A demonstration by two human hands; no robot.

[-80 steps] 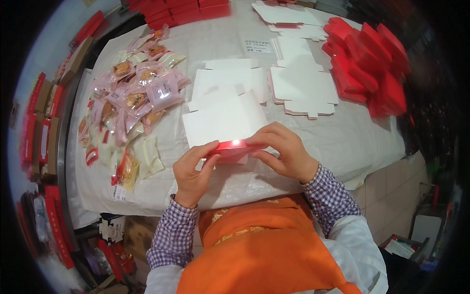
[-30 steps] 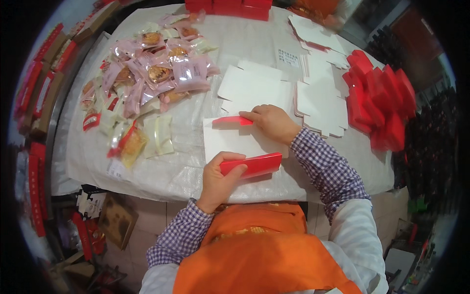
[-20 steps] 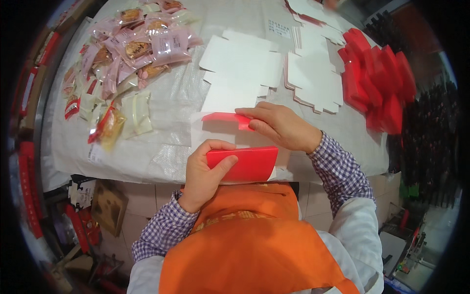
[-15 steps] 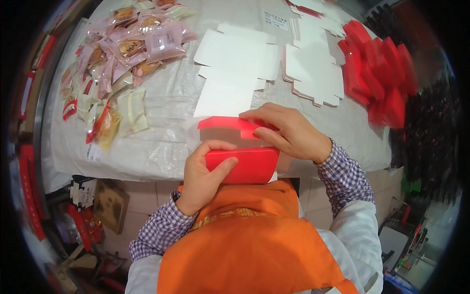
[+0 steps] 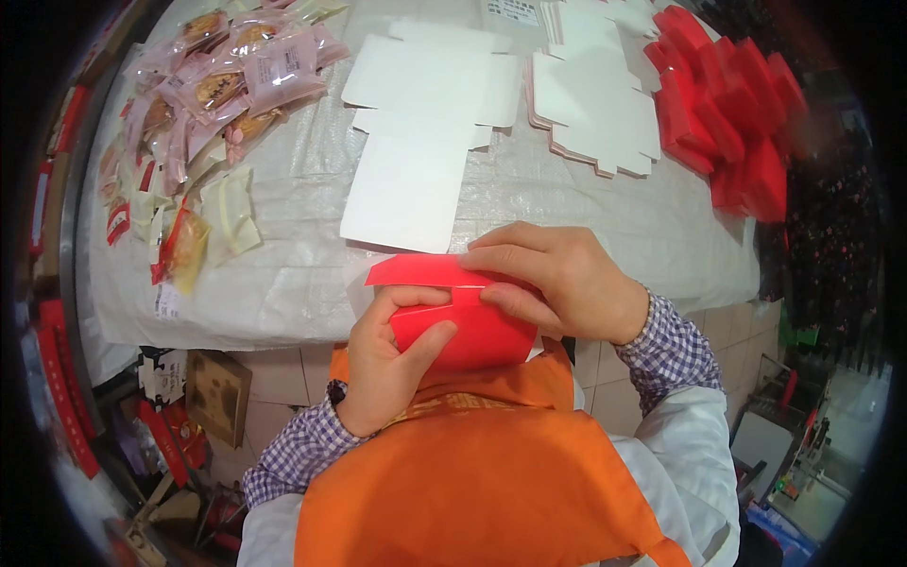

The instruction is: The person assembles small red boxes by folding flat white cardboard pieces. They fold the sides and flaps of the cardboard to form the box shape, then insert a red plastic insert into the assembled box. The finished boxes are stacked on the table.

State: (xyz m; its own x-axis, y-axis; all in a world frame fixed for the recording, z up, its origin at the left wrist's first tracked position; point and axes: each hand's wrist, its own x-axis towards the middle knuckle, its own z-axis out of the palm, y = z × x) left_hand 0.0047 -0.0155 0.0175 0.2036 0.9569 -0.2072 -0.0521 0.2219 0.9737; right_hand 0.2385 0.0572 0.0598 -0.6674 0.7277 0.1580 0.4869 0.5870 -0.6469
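Observation:
A small red cardboard box, partly folded up, is held between both hands at the table's near edge, in front of my orange apron. My left hand grips its left side, thumb on the near red wall and fingers reaching in under the flap. On the far side, my right hand presses the red lid flap, fingers on top and thumb by the tab at the opening. The lid is lowered almost onto the front wall. Just beyond lies a flat white box blank. What is inside the box is hidden.
A heap of individually wrapped pastries covers the table's left. Stacked white box blanks lie right of centre, with a pile of folded red boxes at the far right. White woven sheeting covers the table.
The lid flap has come down toward the near wall, pressed by my right hand. Its tab now meets the opening. My left hand still grips the box's left side.

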